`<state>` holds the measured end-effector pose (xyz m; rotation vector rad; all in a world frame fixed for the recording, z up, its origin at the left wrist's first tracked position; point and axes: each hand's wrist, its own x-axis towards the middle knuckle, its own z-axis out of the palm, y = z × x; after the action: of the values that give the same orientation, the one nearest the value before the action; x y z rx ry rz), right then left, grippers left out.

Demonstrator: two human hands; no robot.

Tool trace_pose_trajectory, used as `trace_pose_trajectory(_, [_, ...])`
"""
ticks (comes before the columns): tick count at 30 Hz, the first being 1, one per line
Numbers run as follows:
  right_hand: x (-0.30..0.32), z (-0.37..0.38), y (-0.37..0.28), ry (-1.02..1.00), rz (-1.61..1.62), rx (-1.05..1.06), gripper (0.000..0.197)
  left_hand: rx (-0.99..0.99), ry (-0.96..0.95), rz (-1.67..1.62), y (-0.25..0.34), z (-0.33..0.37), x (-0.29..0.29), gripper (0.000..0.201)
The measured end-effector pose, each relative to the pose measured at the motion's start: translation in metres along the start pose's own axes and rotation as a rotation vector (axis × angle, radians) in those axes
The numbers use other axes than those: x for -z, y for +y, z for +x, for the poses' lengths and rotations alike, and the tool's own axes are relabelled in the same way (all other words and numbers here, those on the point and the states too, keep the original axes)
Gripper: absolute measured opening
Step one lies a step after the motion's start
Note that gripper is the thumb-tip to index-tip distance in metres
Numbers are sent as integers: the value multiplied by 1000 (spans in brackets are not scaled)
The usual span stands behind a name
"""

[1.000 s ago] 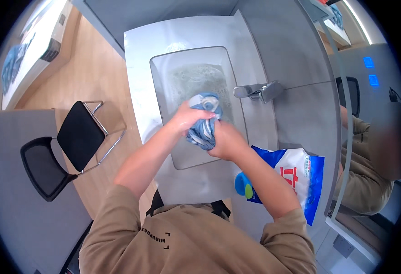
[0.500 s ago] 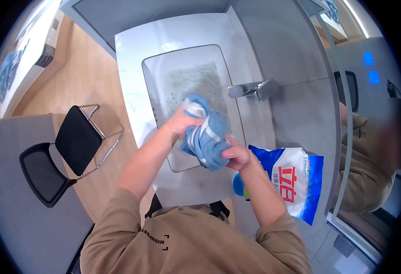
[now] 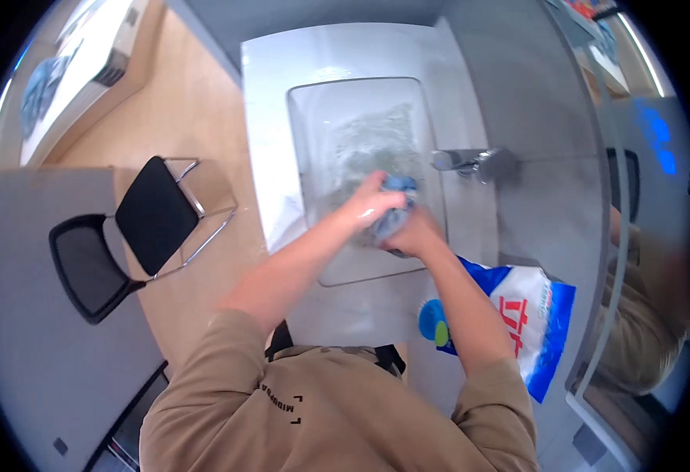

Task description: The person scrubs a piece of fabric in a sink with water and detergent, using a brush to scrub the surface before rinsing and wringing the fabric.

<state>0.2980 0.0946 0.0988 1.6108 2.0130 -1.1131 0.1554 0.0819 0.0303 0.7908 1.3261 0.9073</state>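
A wet blue-and-white cloth is bunched up between my two hands, over the near part of a white rectangular sink. My left hand is closed round its upper part. Lower down and to the right, my right hand grips the other part, its fingers partly hidden. Both hands are a little blurred, and much of the cloth is covered by them. Cloudy, rippled water lies in the basin beyond the cloth.
A chrome faucet stands right of the basin. Below it, a blue-and-white plastic bag lies beside my right forearm, near a round blue thing. A black chair stands on the floor at left. A mirror is at right.
The cloth was spread looser between my hands; now it is squeezed into a smaller bundle with the hands close together. The whole view has shifted, with the sink farther right.
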Motion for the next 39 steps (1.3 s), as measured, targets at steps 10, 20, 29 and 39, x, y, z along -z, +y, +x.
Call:
trace_pose_trajectory(10, [-3,-56,-24,434,116,303,82,358,-132,-696,-5,-12,22,57])
trace_pose_trajectory(20, [-13,-95,3,-115,1653,66,84,-115,-599,-732,51,-36,25,63])
trace_pose_trajectory(29, [-9,-44,-2,-218,615,14,53,53,-387,192,69,-45,0,51])
trace_pose_trajectory(39, [-11,-69,0,52,386,194,78,16,-235,-174,28,-43,26,24])
